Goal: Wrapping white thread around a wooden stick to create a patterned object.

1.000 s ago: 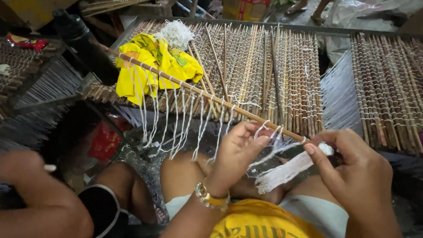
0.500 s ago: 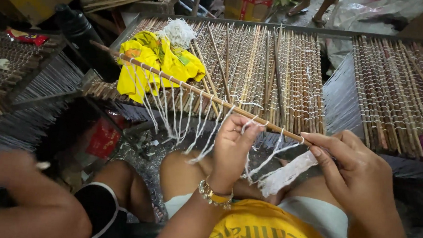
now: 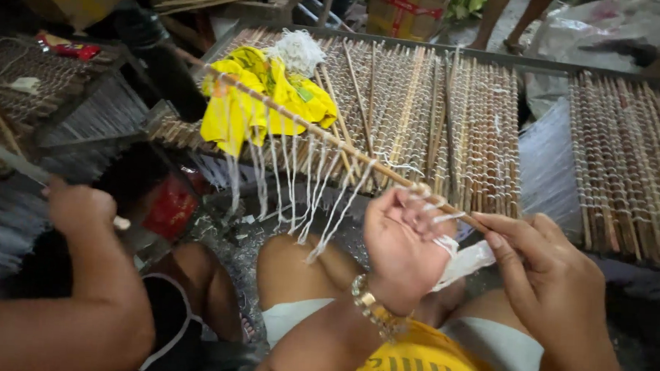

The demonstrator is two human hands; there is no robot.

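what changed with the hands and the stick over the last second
The left hand rolled over the thin stick near its end, closing around the white strings; earlier its fingers only pinched one. A co-worker's hand rose at the left. The right hand still holds the stick's end and the white string bundle; the yellow cloth stays on the mat.

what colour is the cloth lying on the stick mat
Bright yellow; the cloth lies bunched on the stick mat, clearest in the head view.
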